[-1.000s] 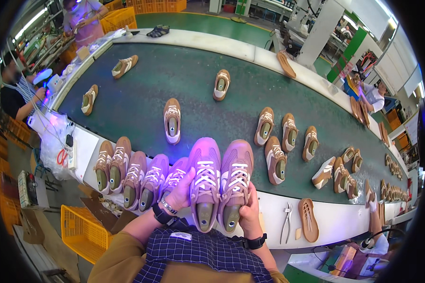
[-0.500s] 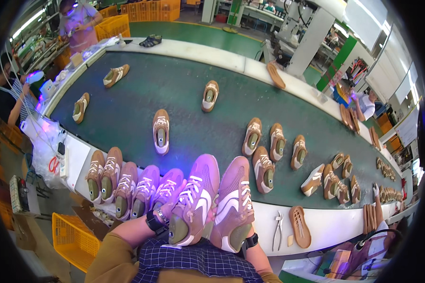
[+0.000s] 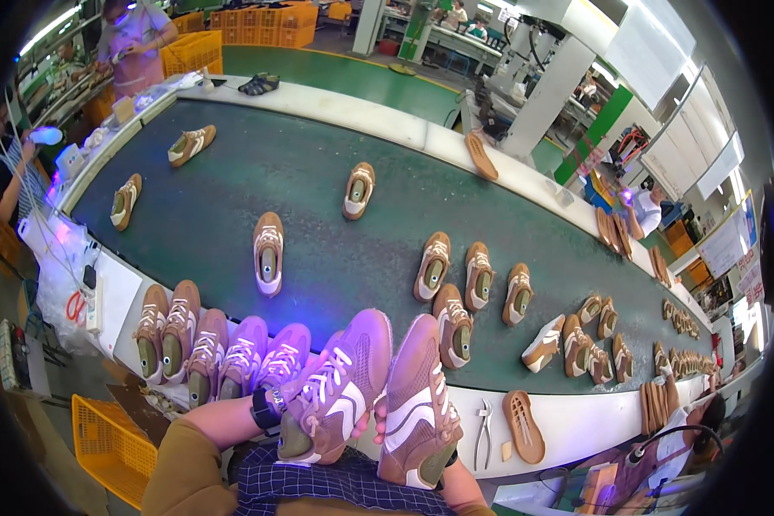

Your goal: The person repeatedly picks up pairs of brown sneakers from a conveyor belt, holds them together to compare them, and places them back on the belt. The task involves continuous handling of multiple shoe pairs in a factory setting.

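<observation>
- From my feed, the pair of tan sneakers has rolled apart: a second ago their laces faced me side by side, and now the left sneaker (image 3: 340, 396) and the right sneaker (image 3: 414, 413) turn their facing sides up, a narrow gap between the toes.
- For the handling, that means I can inspect the white side stripes and mesh, while the laces slant outward.
- Both sneakers hang above the near edge of the green conveyor belt (image 3: 206, 224), toes up, heels toward the checked apron (image 3: 327, 477).
- The left hand (image 3: 294, 389) holds the left sneaker from beneath, just beside the row of laced sneakers (image 3: 205, 353); its palm is covered, so I can't tell how far its fingers close.
- The right hand (image 3: 379, 423) holds the right sneaker; I get only fingertips past its near side, and the thumb is hidden.
- Purple light washes over the left sneaker, making its true colour hard to read.
- Pincers (image 3: 483, 434) and a loose sole (image 3: 523, 427) lie to the right.
- The far-left co-worker is dim and cut by the lens rim.
</observation>
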